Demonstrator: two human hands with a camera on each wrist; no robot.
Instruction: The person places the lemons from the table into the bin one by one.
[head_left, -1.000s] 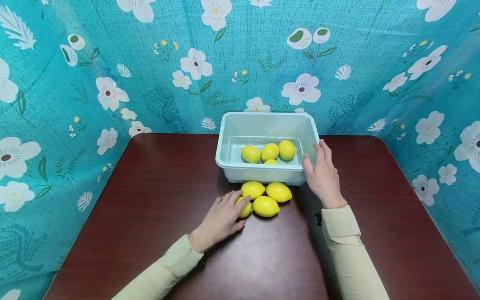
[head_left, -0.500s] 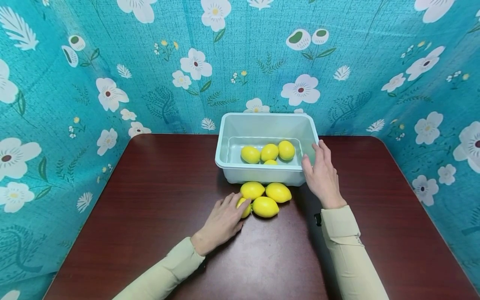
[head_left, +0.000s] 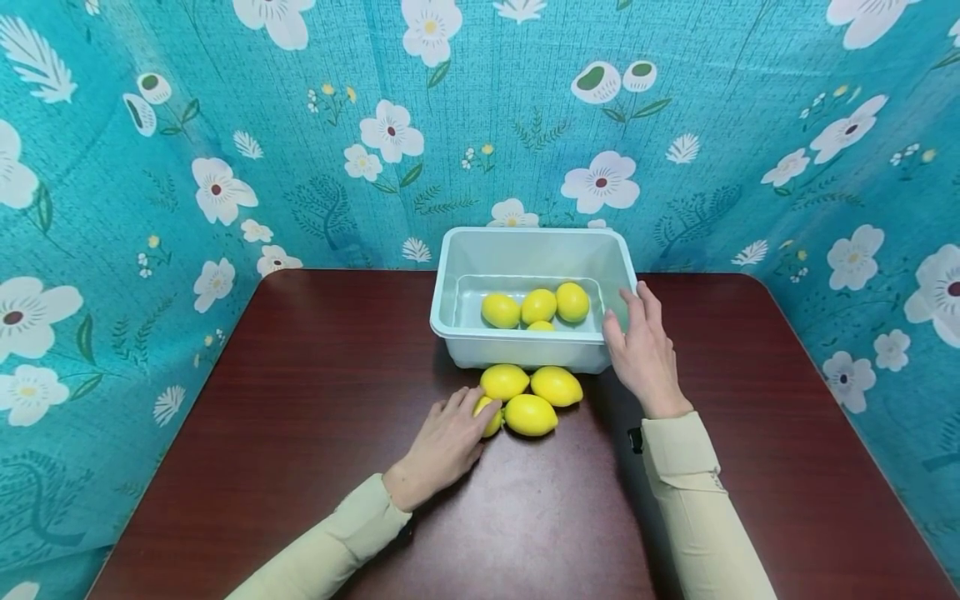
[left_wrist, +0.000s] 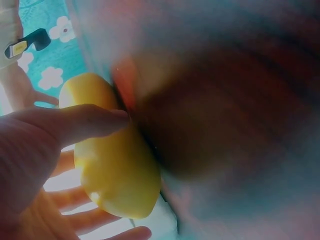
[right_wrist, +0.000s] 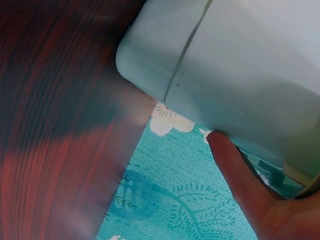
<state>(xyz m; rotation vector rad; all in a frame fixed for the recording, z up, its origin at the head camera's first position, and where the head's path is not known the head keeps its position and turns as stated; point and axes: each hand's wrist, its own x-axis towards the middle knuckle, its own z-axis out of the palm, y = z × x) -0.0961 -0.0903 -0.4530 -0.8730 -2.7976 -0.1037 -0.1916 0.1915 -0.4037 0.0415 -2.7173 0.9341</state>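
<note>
In the head view, my left hand (head_left: 442,437) grips the leftmost loose lemon (head_left: 491,418) from above, covering its left part. The left wrist view shows the thumb (left_wrist: 95,122) across a yellow lemon (left_wrist: 120,172), with the other fingers along its far side. Three more lemons lie beside it: one behind (head_left: 505,382), one to the right (head_left: 531,415), one at back right (head_left: 557,386). My right hand (head_left: 647,354) holds the right rim of the pale blue plastic bin (head_left: 525,348). In the right wrist view, a finger (right_wrist: 230,157) presses the bin's outer wall (right_wrist: 240,70).
Inside the bin sit several lemons (head_left: 538,306), one partly hidden by the front wall. The dark reddish-brown table (head_left: 337,350) reaches back to a teal flowered cloth (head_left: 480,108), which also hangs at both sides.
My left thumb has drawn in, and the hand has closed around the leftmost lemon. My right hand stays at the bin's rim, with only a slight finger shift. The bin has not moved.
</note>
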